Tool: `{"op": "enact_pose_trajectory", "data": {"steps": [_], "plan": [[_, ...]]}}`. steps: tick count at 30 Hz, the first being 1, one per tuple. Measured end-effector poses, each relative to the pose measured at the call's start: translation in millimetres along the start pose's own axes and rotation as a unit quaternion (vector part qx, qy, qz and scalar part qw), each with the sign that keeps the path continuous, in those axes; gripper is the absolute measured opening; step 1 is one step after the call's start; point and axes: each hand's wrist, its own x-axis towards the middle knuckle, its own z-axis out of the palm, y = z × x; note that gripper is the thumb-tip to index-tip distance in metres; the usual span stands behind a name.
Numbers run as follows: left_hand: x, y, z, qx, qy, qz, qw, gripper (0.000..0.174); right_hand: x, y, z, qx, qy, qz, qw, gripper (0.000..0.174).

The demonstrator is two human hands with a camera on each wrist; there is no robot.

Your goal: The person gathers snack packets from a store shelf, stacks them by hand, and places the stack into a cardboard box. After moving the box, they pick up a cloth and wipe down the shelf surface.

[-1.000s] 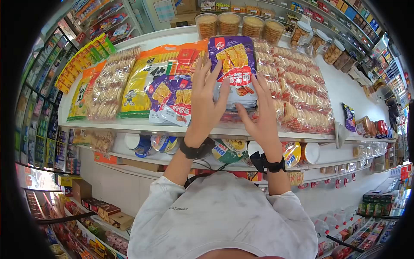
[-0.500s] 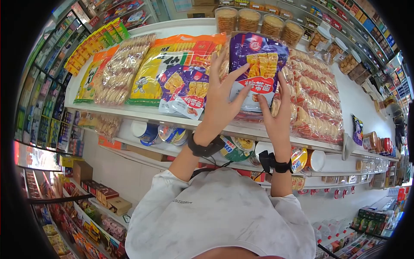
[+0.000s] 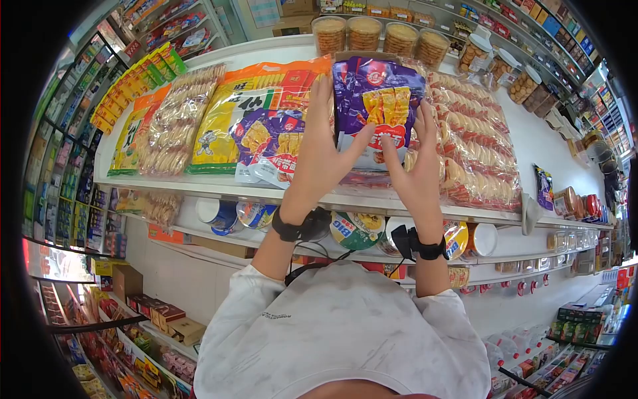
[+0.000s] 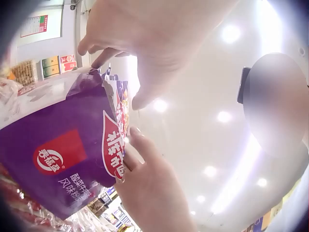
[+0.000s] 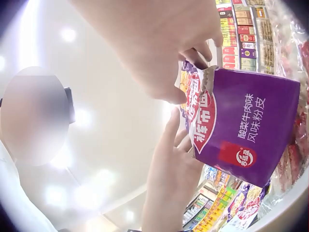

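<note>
Purple noodle packets [image 3: 382, 100] stand in a stack near the shelf's front, the front one slightly askew over others. Along their left side lies the left hand [image 3: 319, 146], fingers extended and thumb over the lower front. The right hand [image 3: 415, 173] is at their right edge, fingers slightly bent, thumb low on the front. Both wrist views show a purple box [image 4: 58, 145] around the packets; its printed side [image 5: 246, 121] faces the right wrist camera. In the left wrist view, the left hand [image 4: 149, 38] is above and the right hand [image 4: 154, 188] below. Some fingertips are hidden.
Two similar packets [image 3: 256, 143] lie on a yellow bag [image 3: 229, 120] at the left. Bagged round crackers [image 3: 472, 139] fill the right side. Clear tubs [image 3: 365, 36] line the back. Below the white shelf edge [image 3: 266, 191] are noodle bowls [image 3: 357, 229].
The front packet has shifted and tilted relative to the stack, and edges of others now show at its upper left. Both hands have stayed beside the packets, with their fingers shifted slightly.
</note>
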Motion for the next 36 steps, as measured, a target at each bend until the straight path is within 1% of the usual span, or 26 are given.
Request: {"op": "enact_pose_trajectory", "data": {"steps": [2,3,6,9,11,14,15,17,18,19,21,25,26,27,28,29,30,31,33,34,35,36], "plan": [[6,-8,5,0.104,0.007,0.018,0.994,0.098,6,-1,1,-0.172,0.001,-0.051,0.984,0.081],[7,-6,5,0.109,0.002,0.027,0.994,0.096,9,-2,1,-0.256,0.002,-0.077,0.964,0.080],[10,-3,5,0.115,-0.012,0.053,0.992,0.094,10,0,10,-0.320,0.024,-0.094,0.942,0.079],[5,-13,9,0.104,-0.009,0.067,0.992,0.093,16,-1,11,-0.306,0.023,-0.073,0.949,0.079],[2,-13,10,0.108,0.005,0.079,0.991,0.090,19,2,16,-0.306,0.025,-0.079,0.948,0.080],[9,-20,7,0.069,-0.004,0.094,0.993,0.087,29,10,18,-0.299,0.027,-0.087,0.950,0.081],[9,-21,5,0.038,-0.016,0.082,0.996,0.085,32,12,17,-0.295,0.027,-0.089,0.951,0.081],[9,-23,2,-0.023,-0.041,0.061,0.997,0.083,33,10,14,-0.135,0.004,-0.008,0.991,0.081],[9,-25,1,-0.009,-0.037,0.067,0.997,0.081,32,7,13,-0.074,0.000,0.021,0.997,0.082],[7,-24,2,-0.040,-0.038,0.065,0.996,0.081,32,4,13,-0.013,-0.001,0.050,0.999,0.082],[2,-18,6,-0.102,-0.039,0.062,0.992,0.081,24,-4,13,0.065,0.008,0.084,0.994,0.085],[2,-11,12,-0.254,0.017,-0.005,0.967,0.078,18,12,14,0.032,0.031,0.014,0.999,0.089],[6,-13,13,-0.269,0.041,0.011,0.962,0.080,17,16,15,0.020,0.033,-0.013,0.999,0.090],[8,-11,11,-0.248,0.049,0.004,0.968,0.082,16,18,15,0.008,0.035,-0.039,0.999,0.091],[9,-9,9,-0.226,0.057,-0.002,0.973,0.084,14,18,15,0.025,0.020,-0.040,0.999,0.093],[11,-7,7,-0.204,0.065,-0.008,0.977,0.085,11,16,16,0.016,0.018,-0.055,0.998,0.094],[15,-9,7,-0.203,0.085,0.030,0.975,0.091,8,12,16,0.006,0.016,-0.072,0.997,0.095],[17,-8,7,-0.201,0.096,0.026,0.975,0.093,5,9,16,-0.004,0.014,-0.087,0.996,0.096],[18,-6,7,-0.195,0.115,0.018,0.974,0.096,-1,4,15,0.010,-0.002,-0.082,0.997,0.098],[13,3,7,-0.207,0.115,-0.026,0.971,0.087,-4,4,14,0.013,-0.005,-0.082,0.997,0.098],[10,4,6,-0.176,0.123,0.017,0.977,0.091,-6,4,14,0.016,-0.008,-0.082,0.996,0.098],[9,5,4,-0.144,0.130,0.061,0.979,0.094,-6,5,13,-0.006,-0.008,-0.101,0.995,0.099]]}}
